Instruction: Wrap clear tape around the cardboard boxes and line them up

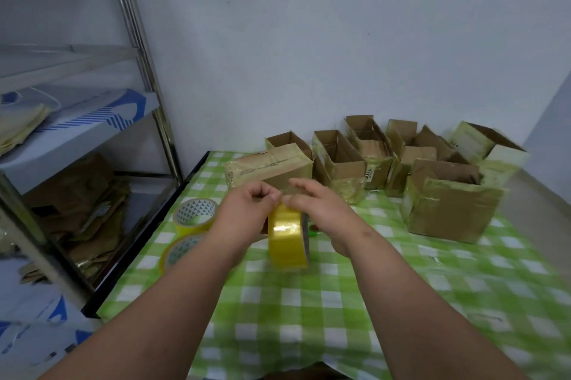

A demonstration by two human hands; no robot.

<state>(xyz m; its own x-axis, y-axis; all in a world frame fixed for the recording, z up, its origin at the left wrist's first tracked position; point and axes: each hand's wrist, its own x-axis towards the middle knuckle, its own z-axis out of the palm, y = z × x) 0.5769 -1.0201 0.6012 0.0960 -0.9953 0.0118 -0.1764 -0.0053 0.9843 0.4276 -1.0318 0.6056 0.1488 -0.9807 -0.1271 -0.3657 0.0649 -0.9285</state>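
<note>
A yellowish roll of clear tape [288, 239] hangs on edge above the green checked table [309, 302], between my hands. My left hand [247, 209] pinches at the top of the roll with curled fingers. My right hand [321, 209] pinches the tape's end at the same spot, its other fingers reaching forward. Just behind my hands lies a closed, taped cardboard box [268, 168]. Several open boxes stand along the back, among them one at the middle [338, 160] and a large one at the right [448, 203].
Two more tape rolls with patterned cores, one upright [195, 214] and one nearer [179, 251], lie left of my left arm near the table's black edge. A metal shelf rack [145, 70] with flattened cardboard and folders stands at the left. The wall runs close behind the boxes.
</note>
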